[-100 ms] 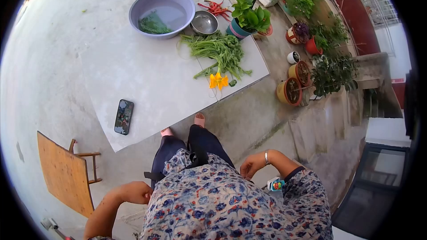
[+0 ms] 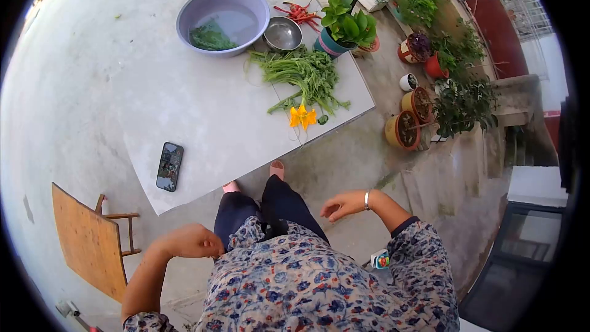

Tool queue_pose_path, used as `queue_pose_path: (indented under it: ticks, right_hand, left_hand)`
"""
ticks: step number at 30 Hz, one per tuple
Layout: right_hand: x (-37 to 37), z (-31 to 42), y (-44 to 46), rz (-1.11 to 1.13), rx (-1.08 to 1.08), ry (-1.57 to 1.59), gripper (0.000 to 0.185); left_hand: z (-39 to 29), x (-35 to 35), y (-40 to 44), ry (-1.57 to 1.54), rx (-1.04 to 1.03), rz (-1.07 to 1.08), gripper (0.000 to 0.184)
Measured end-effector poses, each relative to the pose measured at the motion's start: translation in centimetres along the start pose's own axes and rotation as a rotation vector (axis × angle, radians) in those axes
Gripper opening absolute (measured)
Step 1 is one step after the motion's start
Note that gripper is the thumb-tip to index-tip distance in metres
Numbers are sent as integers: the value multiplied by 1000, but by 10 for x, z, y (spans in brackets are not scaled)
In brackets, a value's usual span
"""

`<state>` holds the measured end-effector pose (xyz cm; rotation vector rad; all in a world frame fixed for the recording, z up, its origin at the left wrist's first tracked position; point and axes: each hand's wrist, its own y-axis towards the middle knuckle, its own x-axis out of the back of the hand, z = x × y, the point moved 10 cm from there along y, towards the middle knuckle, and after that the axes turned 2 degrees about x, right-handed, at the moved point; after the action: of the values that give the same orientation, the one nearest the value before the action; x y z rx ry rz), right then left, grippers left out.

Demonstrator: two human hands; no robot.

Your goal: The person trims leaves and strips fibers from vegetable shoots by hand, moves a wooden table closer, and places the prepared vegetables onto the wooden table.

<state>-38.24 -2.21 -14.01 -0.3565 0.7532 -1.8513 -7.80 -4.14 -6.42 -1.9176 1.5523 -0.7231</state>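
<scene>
Left hand (image 2: 193, 241): fingers loosely curled beside the floral smock (image 2: 283, 280); whether they grip its cloth cannot be determined. Right hand (image 2: 345, 205): fingers partly open, empty, in the air right of the legs (image 2: 289, 203). On the desk (image 2: 209, 110), greens (image 2: 304, 74) lie heaped, an orange flower (image 2: 303, 117) at their near edge. A purple basin (image 2: 249, 44) (greenery (image 2: 211, 35) inside) stands beside a metal bowl (image 2: 283, 34). Phone (image 2: 169, 166) lies near left.
</scene>
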Motion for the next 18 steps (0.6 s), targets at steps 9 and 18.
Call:
queue_pose_path:
  ticks: [9,18]
  right_hand:
    - [265,46,76,-1022,200,-1034,16]
    - [299,25,152,-830,57,-1566,10]
  left_hand:
    - [-23,136,196,-217,-369,-983,11]
    - [34,139,234,-204,-506,-1174,10]
